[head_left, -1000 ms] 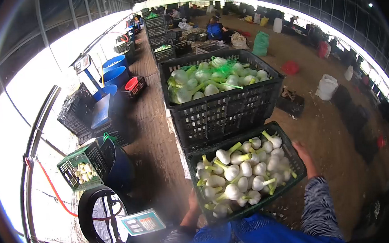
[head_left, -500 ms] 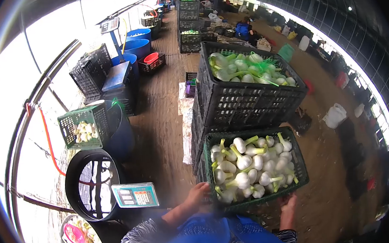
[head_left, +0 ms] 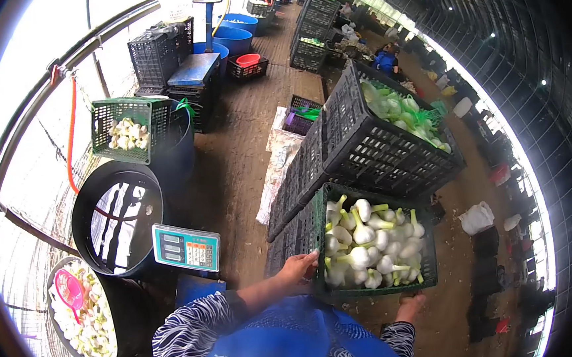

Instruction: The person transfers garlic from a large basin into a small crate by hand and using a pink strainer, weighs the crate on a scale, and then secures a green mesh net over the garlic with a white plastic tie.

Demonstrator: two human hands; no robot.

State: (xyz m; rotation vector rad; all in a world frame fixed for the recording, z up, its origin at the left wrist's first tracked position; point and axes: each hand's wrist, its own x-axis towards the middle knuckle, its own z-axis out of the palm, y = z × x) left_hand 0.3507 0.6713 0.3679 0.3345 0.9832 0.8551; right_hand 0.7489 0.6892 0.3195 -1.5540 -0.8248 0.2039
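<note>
The green crate lies between four and five o'clock, its far edge close to the black crates; bare floor opens at its three o'clock. The left hand, forearm slanting up, clasps its eight-o'clock side; the right hand supports its five-o'clock edge, fingers partly hidden. Latticed walls enclose smooth, rounded garlic bulbs.

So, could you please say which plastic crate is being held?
The dark green plastic crate of white garlic bulbs nearest the blue garment: the left hand and right hand hold it, not the others.
</note>
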